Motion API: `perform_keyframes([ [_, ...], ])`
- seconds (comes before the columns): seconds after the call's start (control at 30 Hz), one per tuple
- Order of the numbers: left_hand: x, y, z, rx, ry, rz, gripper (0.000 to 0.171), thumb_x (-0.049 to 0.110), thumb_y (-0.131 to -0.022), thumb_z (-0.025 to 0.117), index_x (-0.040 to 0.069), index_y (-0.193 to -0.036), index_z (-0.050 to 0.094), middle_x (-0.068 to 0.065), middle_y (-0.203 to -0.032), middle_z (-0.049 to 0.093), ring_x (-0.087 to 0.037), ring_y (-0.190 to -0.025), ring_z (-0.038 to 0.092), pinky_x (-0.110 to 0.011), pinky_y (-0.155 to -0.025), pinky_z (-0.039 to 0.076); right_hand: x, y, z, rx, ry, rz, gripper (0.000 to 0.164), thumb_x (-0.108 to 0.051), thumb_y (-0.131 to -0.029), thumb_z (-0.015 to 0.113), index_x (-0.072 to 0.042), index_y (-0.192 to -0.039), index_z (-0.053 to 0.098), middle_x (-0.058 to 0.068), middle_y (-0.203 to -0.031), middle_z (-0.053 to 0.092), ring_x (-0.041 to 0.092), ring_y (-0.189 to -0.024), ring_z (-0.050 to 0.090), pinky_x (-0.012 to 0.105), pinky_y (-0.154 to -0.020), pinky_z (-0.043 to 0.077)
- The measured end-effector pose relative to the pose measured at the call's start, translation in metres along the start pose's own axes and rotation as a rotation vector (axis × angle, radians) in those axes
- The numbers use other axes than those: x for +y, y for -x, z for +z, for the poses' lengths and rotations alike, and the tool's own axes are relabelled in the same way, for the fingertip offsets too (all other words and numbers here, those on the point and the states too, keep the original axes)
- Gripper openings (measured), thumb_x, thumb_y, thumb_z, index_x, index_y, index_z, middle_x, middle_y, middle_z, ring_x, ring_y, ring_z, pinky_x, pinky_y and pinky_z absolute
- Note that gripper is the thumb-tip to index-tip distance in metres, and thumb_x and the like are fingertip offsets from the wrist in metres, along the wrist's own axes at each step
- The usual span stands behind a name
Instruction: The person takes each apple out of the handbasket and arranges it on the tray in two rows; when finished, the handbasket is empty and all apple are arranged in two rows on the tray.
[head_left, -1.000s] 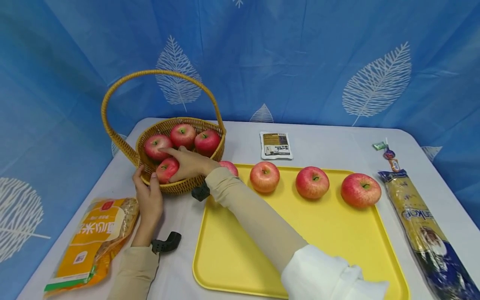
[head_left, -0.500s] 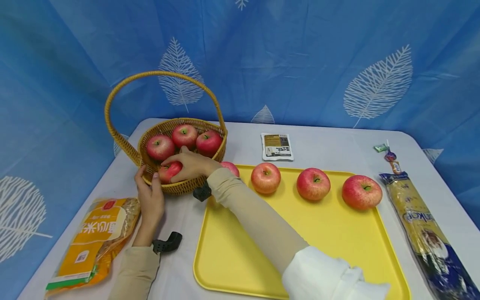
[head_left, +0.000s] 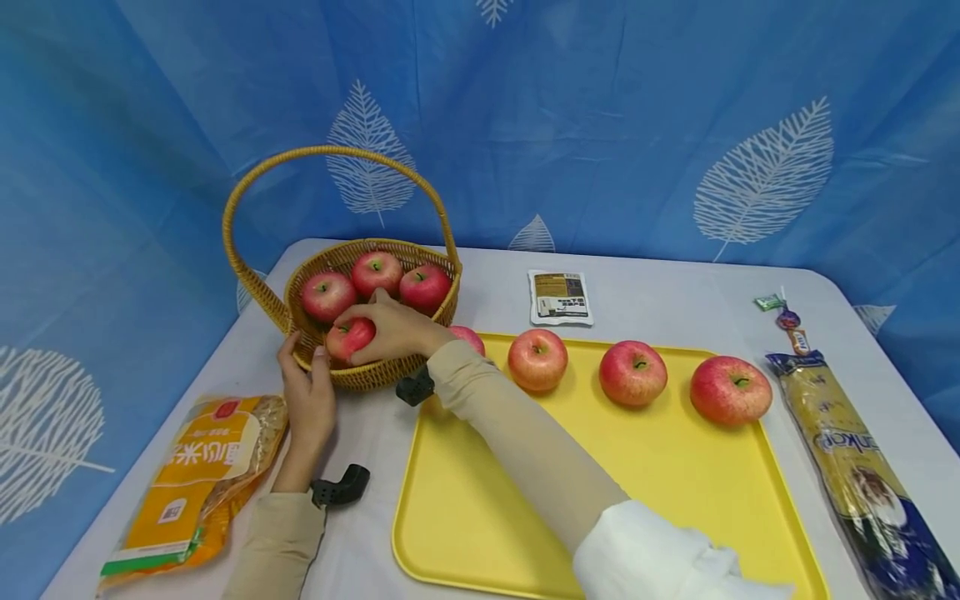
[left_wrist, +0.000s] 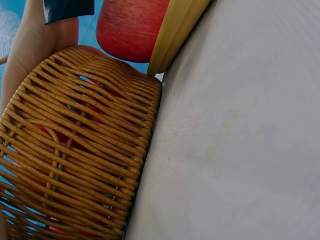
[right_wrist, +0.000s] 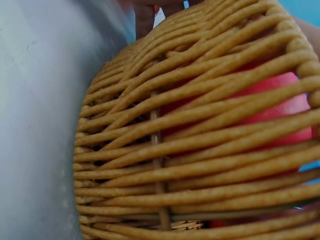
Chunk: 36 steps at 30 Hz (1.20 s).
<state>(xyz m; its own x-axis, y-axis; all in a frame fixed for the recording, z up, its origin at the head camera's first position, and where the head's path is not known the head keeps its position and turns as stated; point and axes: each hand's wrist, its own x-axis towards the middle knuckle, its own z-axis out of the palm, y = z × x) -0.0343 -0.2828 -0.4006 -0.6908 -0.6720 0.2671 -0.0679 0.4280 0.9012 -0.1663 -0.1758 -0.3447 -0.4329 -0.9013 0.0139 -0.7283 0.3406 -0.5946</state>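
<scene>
A wicker basket (head_left: 367,377) with a tall arched handle stands at the back left, with red apples inside. My right hand (head_left: 397,327) reaches into it and grips the front apple (head_left: 347,340), fingers over its top and thumb at its near side. Behind lie three more, a left apple (head_left: 328,296), a middle apple (head_left: 377,273) and a right apple (head_left: 425,287). My left hand (head_left: 309,408) holds the basket's front left rim. In the left wrist view, the woven side (left_wrist: 80,145) fills much of the picture; in the right wrist view, wicker (right_wrist: 200,130) hides most of the fingers.
A yellow tray (head_left: 600,492) holds several apples (head_left: 537,360) along its far edge, one partly behind my right sleeve. An orange grain bag (head_left: 197,475) lies left, a long gold-and-blue packet (head_left: 862,475) right. A small white-edged packet (head_left: 560,297) and candies (head_left: 787,319) lie farther back.
My right forefinger has drawn back from the left apple and now curls over the front one. The head view has shifted slightly. My left hand stays at the rim.
</scene>
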Motion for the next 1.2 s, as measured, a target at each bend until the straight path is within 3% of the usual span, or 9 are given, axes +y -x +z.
perform_keyframes([
  [0.2,0.001,-0.002,-0.001,-0.007,-0.029,0.000,0.051,0.033,-0.096,0.036,0.008,-0.138,0.023,-0.016,-0.145,0.026,-0.027,-0.135,0.024,-0.045,-0.112,0.017,-0.002,0.003,-0.001,0.080,0.010,0.017,0.053,-0.044,-0.075,0.067,-0.033,-0.123,0.051,0.003,-0.119,0.041,0.009,-0.098,0.042,0.024,-0.082,0.045],
  [0.47,0.003,-0.004,0.000,-0.006,-0.021,0.014,0.051,0.032,-0.096,0.037,0.007,-0.138,0.023,-0.016,-0.145,0.026,-0.025,-0.136,0.023,-0.045,-0.112,0.016,-0.002,0.005,0.001,0.215,0.007,0.043,0.057,-0.049,-0.071,0.069,-0.034,-0.123,0.051,0.007,-0.121,0.041,0.011,-0.099,0.044,0.025,-0.081,0.046],
  [0.7,0.002,-0.004,0.001,0.012,-0.026,0.016,0.050,0.031,-0.096,0.037,0.007,-0.138,0.024,-0.016,-0.145,0.027,-0.026,-0.134,0.025,-0.044,-0.111,0.017,-0.004,0.016,0.002,0.322,-0.163,0.071,0.059,-0.046,-0.071,0.071,-0.033,-0.124,0.050,0.010,-0.129,0.039,0.017,-0.107,0.049,0.032,-0.086,0.047],
  [0.8,0.002,-0.004,0.002,0.009,-0.030,0.017,0.050,0.031,-0.096,0.037,0.007,-0.138,0.025,-0.016,-0.145,0.027,-0.026,-0.135,0.025,-0.044,-0.112,0.017,-0.005,0.022,0.002,0.360,-0.253,0.065,0.056,-0.043,-0.071,0.072,-0.035,-0.123,0.051,0.014,-0.140,0.032,0.027,-0.129,0.034,0.040,-0.092,0.045],
  [0.87,0.002,-0.004,0.002,0.010,-0.036,0.017,0.050,0.032,-0.096,0.037,0.007,-0.137,0.025,-0.016,-0.145,0.027,-0.025,-0.135,0.024,-0.044,-0.112,0.017,-0.006,0.026,0.002,0.383,-0.314,0.063,0.053,-0.043,-0.072,0.072,-0.037,-0.121,0.052,0.014,-0.143,0.028,0.029,-0.135,0.023,0.042,-0.093,0.044],
  [0.93,0.002,-0.004,0.002,0.016,-0.035,0.018,0.050,0.032,-0.096,0.037,0.007,-0.137,0.025,-0.016,-0.145,0.027,-0.025,-0.135,0.024,-0.043,-0.112,0.017,-0.006,0.030,0.002,0.403,-0.378,0.065,0.052,-0.042,-0.071,0.073,-0.039,-0.120,0.053,0.012,-0.142,0.028,0.025,-0.134,0.024,0.040,-0.094,0.044],
  [1.07,0.002,-0.004,0.001,0.020,-0.035,0.017,0.049,0.031,-0.096,0.038,0.008,-0.137,0.026,-0.016,-0.145,0.028,-0.024,-0.135,0.024,-0.042,-0.112,0.017,-0.008,0.043,0.004,0.439,-0.487,0.080,0.054,-0.039,-0.072,0.074,-0.037,-0.121,0.053,0.005,-0.127,0.035,0.014,-0.112,0.040,0.031,-0.091,0.044],
  [1.2,0.002,-0.003,0.001,0.015,-0.035,0.011,0.049,0.030,-0.096,0.039,0.008,-0.137,0.025,-0.015,-0.145,0.027,-0.024,-0.135,0.024,-0.042,-0.112,0.017,-0.010,0.058,0.006,0.477,-0.543,0.059,0.055,-0.032,-0.073,0.074,-0.031,-0.123,0.052,0.004,-0.118,0.038,0.013,-0.109,0.040,0.027,-0.091,0.044],
])
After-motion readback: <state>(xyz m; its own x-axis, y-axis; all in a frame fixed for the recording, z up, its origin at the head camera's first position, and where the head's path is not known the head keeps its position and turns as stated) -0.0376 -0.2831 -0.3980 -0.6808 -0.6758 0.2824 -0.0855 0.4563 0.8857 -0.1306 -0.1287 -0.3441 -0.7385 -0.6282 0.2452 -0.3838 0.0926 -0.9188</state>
